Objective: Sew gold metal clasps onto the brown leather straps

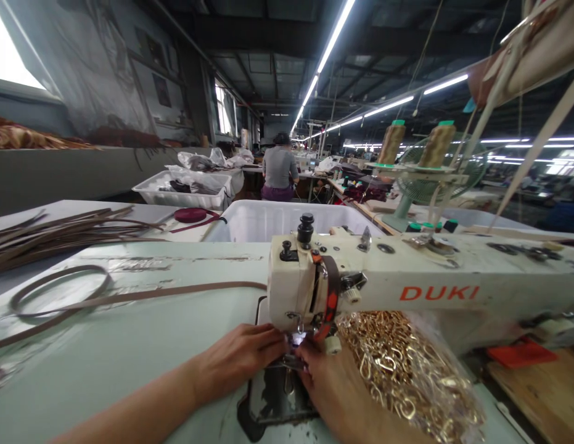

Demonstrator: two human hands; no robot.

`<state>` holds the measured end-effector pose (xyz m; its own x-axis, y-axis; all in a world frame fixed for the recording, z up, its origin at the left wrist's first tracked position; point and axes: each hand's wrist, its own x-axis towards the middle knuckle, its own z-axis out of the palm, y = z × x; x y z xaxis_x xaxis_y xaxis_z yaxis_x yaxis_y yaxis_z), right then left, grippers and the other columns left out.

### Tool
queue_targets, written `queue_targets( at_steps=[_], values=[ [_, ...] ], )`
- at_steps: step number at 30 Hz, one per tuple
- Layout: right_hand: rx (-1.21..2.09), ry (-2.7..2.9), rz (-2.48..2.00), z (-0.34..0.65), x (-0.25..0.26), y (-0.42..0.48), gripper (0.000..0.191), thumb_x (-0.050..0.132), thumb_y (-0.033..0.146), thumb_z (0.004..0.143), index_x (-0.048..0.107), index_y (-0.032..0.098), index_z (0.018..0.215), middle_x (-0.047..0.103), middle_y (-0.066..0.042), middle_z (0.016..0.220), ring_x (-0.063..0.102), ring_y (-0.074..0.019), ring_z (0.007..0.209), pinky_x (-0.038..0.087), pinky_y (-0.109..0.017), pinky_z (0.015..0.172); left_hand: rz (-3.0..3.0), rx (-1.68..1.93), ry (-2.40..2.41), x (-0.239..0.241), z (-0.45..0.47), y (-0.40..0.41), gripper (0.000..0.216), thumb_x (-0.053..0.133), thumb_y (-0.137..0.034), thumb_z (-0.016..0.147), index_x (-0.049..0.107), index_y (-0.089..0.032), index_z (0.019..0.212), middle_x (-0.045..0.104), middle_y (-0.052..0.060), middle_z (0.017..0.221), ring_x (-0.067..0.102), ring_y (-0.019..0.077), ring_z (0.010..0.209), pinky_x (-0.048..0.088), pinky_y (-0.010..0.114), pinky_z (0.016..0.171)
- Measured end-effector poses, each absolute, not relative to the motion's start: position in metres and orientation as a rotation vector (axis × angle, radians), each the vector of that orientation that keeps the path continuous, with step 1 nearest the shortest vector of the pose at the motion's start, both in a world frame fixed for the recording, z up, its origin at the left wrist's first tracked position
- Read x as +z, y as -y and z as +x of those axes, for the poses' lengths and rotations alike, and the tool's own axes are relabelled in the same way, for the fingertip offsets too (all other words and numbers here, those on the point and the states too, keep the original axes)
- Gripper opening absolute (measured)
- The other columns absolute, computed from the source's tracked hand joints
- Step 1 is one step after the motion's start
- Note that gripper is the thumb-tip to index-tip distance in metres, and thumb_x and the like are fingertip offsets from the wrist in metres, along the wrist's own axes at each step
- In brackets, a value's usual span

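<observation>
My left hand (240, 357) lies on the pale green table with its fingers bunched at the needle area of the cream DUKI sewing machine (370, 277). My right hand (333, 388) reaches in from the right, fingertips pinched at the same spot under the presser foot. What the fingers hold there is too small to name. A long brown strap (143, 296) runs from the machine head across the table to the left and loops round. A clear bag of gold metal rings (402, 370) sits just right of my right hand.
A pile of brown straps (55, 231) lies at the far left. A white bin (268, 219) stands behind the machine, another (180, 188) further back. Two thread cones (414, 143) stand on a rack. A person in grey (279, 172) sits ahead, back turned.
</observation>
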<state>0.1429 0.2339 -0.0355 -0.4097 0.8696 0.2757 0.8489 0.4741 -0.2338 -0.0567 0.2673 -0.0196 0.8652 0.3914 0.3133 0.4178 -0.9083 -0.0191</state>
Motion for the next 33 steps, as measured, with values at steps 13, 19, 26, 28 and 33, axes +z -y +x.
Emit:
queue_targets(
  at_steps=[13,19,26,28,33],
  values=[
    [0.149,2.501,-1.424,0.160,-0.023,-0.231,0.024,0.053,0.011,0.077,0.067,0.027,0.088,0.068,0.000,0.097,0.060,-0.0180,0.086,0.041,-0.027,0.074,-3.045,-0.491,0.850,-0.023,-0.051,-0.259,0.024,0.036,-0.017,0.095,0.055,-0.020,0.110,0.063,0.005,0.100,0.061,0.0184,0.092,0.050,0.028,0.083],
    [-0.034,2.437,-1.483,0.173,-0.012,-0.237,0.012,0.056,0.017,0.078,0.064,0.022,0.070,0.066,-0.001,0.071,0.060,-0.0171,0.068,0.034,-0.026,0.059,-3.070,-0.403,0.939,-0.022,-0.052,-0.260,0.028,0.037,-0.015,0.094,0.053,-0.021,0.116,0.062,0.005,0.104,0.060,0.0194,0.095,0.051,0.031,0.085],
    [-0.064,2.398,-1.444,0.174,-0.008,-0.241,0.015,0.054,0.008,0.074,0.062,0.020,0.075,0.065,-0.001,0.077,0.059,-0.0161,0.074,0.032,-0.025,0.060,-3.042,-0.530,0.893,-0.033,-0.053,-0.266,0.025,0.038,-0.017,0.094,0.054,-0.020,0.112,0.062,0.007,0.106,0.061,0.0201,0.097,0.053,0.032,0.085],
    [-0.063,2.397,-1.446,0.174,-0.009,-0.242,0.016,0.053,0.008,0.072,0.062,0.021,0.075,0.065,-0.001,0.078,0.059,-0.0162,0.074,0.032,-0.025,0.059,-3.044,-0.507,0.899,-0.033,-0.053,-0.267,0.025,0.037,-0.016,0.094,0.054,-0.019,0.113,0.062,0.008,0.106,0.061,0.0199,0.097,0.053,0.033,0.085],
    [-0.045,2.384,-1.502,0.172,-0.013,-0.244,0.019,0.049,0.008,0.072,0.063,0.020,0.077,0.066,-0.003,0.081,0.060,-0.0174,0.075,0.034,-0.025,0.059,-3.050,-0.541,0.864,-0.032,-0.054,-0.268,0.025,0.038,-0.016,0.094,0.054,-0.018,0.113,0.062,0.009,0.107,0.060,0.0208,0.098,0.052,0.034,0.085]
  ],
)
